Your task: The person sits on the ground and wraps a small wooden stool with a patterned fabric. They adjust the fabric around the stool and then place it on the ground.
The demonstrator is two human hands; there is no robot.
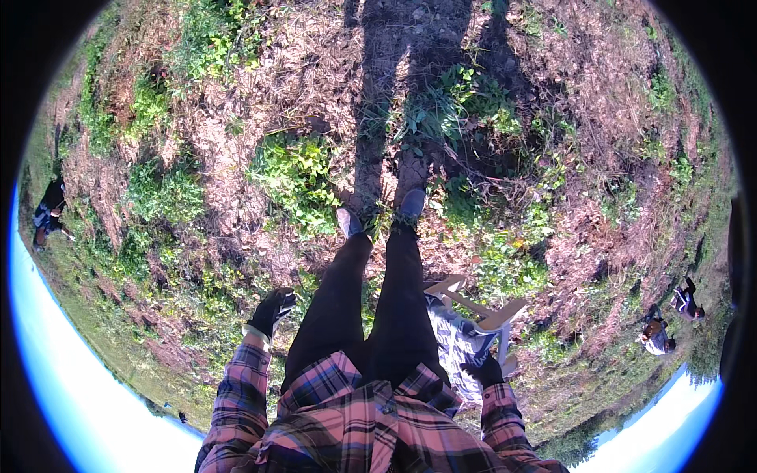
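My left hand (273, 311), in a black glove with a pale cuff, hangs beside my left leg; its fingers are loosely bent, and nothing shows in them. At my right side, my right hand (485, 371) in a dark glove touches a small folding seat or frame (502, 316) with light-coloured bars and grey fabric (455, 334) bearing writing. Its fingers overlap the fabric and a bar, so how firmly they close on it cannot be told. Both arms wear pink and dark plaid sleeves. My dark-trousered legs and grey shoes (412, 203) are on the ground between the hands.
Low green vines (295, 177) and dry plant litter (225, 118) cover uneven ground around my feet. Long shadows stretch ahead. One person (50, 210) bends far left; two others (655, 338) (687, 303) are far right. Dark shapes stand at the right rim.
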